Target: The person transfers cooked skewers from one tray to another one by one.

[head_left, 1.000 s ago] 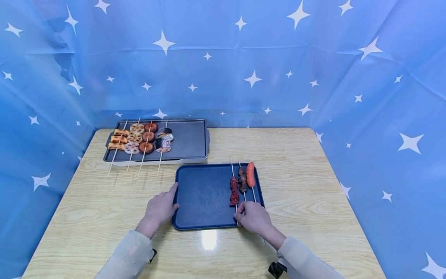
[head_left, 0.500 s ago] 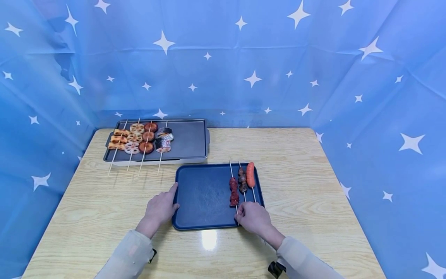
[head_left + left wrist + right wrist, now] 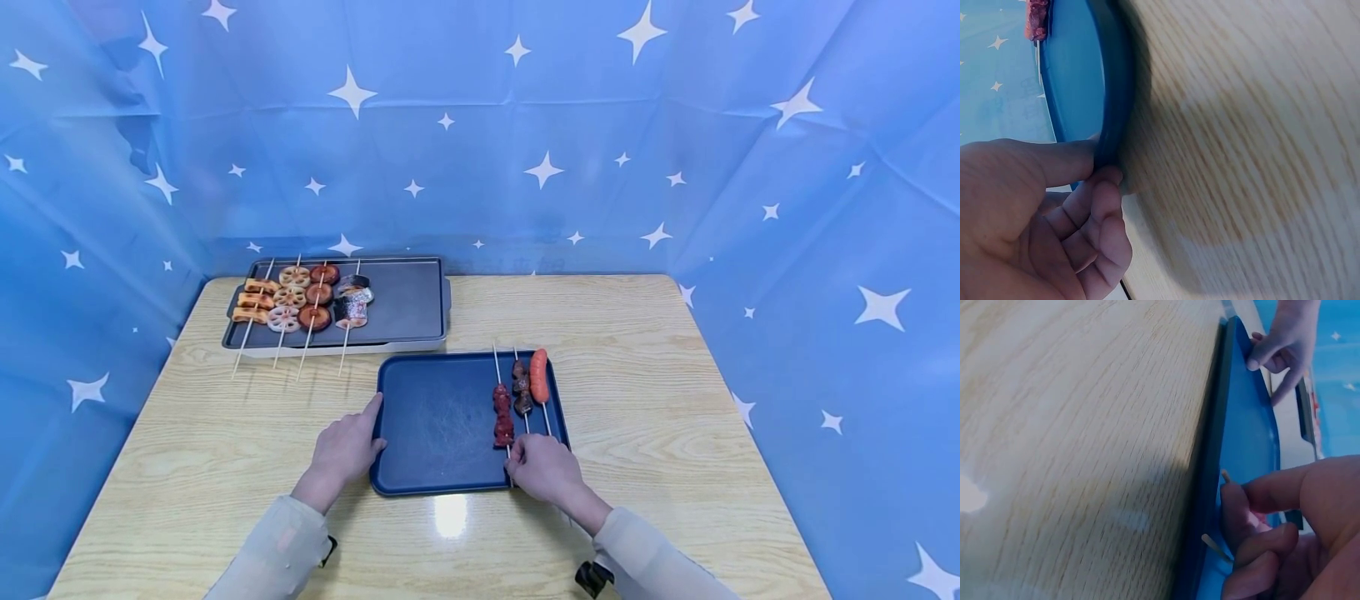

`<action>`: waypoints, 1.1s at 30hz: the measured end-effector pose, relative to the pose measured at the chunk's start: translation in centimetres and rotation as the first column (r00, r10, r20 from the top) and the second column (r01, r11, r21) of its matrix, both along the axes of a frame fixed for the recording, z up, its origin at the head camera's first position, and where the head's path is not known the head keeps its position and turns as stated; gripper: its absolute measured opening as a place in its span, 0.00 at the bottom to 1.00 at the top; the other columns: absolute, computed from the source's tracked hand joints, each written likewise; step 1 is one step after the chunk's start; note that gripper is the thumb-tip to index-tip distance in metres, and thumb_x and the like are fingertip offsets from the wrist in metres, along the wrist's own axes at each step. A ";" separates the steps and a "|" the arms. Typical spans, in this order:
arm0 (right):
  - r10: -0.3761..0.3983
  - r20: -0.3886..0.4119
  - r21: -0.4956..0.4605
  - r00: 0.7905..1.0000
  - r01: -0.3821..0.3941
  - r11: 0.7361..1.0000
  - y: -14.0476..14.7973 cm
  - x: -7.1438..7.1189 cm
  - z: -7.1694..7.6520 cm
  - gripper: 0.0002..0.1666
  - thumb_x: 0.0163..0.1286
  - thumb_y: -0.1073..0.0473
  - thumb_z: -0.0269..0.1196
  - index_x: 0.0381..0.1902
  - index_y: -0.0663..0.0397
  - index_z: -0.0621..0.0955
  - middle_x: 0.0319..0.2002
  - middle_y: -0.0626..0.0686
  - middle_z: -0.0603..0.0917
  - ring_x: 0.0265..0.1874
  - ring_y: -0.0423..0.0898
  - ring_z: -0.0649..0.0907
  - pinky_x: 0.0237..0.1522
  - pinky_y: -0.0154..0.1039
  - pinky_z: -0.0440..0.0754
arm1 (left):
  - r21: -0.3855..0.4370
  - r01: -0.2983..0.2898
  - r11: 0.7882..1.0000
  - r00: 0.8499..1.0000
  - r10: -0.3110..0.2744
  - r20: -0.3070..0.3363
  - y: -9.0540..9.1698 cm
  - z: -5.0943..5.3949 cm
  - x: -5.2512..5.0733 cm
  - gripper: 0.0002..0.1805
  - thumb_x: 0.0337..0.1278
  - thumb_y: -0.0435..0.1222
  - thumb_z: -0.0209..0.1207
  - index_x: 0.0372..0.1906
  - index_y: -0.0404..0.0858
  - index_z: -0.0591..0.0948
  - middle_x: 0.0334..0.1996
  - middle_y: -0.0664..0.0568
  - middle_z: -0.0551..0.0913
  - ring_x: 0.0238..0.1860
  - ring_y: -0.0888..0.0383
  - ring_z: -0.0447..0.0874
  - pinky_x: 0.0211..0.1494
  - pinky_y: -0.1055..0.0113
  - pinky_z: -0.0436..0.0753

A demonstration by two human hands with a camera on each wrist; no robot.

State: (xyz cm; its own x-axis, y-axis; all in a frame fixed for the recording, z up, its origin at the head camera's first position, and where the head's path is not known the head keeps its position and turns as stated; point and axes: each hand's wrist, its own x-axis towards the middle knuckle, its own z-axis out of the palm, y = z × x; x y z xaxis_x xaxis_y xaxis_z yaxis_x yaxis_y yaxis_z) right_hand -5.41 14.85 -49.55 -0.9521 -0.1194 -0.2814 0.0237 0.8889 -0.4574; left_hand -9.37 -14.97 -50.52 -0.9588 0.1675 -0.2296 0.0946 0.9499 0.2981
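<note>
A blue tray (image 3: 442, 417) lies on the table, with three skewers along its right side. My left hand (image 3: 343, 454) pinches the tray's left edge; in the left wrist view the thumb is on the inner side of the rim (image 3: 1110, 94) and curled fingers are outside. My right hand (image 3: 546, 468) is at the tray's front right, its thumb and index finger pinching the lower stick of the red meat skewer (image 3: 503, 417). Beside that skewer lie a dark brown meat skewer (image 3: 522, 387) and a sausage skewer (image 3: 538, 375). Their lower sticks are partly hidden by the right hand.
Behind to the left stands a dark griddle (image 3: 408, 292). It bears skewers of browned yellowish pieces (image 3: 252, 300), lotus root slices (image 3: 289, 296), round mushroom caps (image 3: 318, 296) and fish pieces (image 3: 352, 310), sticks overhanging its front. A starry blue curtain (image 3: 480, 150) surrounds the table (image 3: 637, 375).
The red meat skewer has slid slightly toward me and a little left in the right hand's fingers. The left hand, the tray and the other skewers look unmoved.
</note>
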 end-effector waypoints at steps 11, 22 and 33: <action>0.001 0.015 -0.003 1.000 -0.001 1.000 0.0 -0.2 0.1 0.12 0.59 0.56 0.65 0.18 0.44 0.77 0.18 0.42 0.76 0.17 0.40 0.73 0.19 0.35 0.68 | 0.000 0.003 1.000 1.000 -0.003 0.000 0.0 -0.1 0.0 0.41 0.56 0.41 0.67 0.73 0.38 0.63 0.25 0.49 0.82 0.19 0.56 0.73 0.20 0.62 0.69; -0.008 0.055 -0.017 0.998 0.009 1.000 0.1 -0.3 0.3 0.12 0.61 0.56 0.65 0.18 0.45 0.78 0.18 0.43 0.77 0.17 0.40 0.74 0.19 0.35 0.68 | 0.008 0.001 1.000 1.000 -0.001 0.005 0.0 0.2 0.1 0.41 0.56 0.41 0.67 0.73 0.38 0.64 0.29 0.47 0.84 0.20 0.55 0.75 0.21 0.61 0.70; -0.014 0.003 0.031 1.000 0.014 0.999 0.2 -0.3 0.6 0.15 0.62 0.52 0.66 0.18 0.43 0.76 0.15 0.42 0.76 0.15 0.40 0.73 0.16 0.36 0.67 | 0.002 -0.004 1.000 1.000 0.004 0.002 0.0 0.1 0.0 0.41 0.55 0.42 0.67 0.72 0.39 0.64 0.32 0.45 0.86 0.22 0.54 0.77 0.22 0.61 0.71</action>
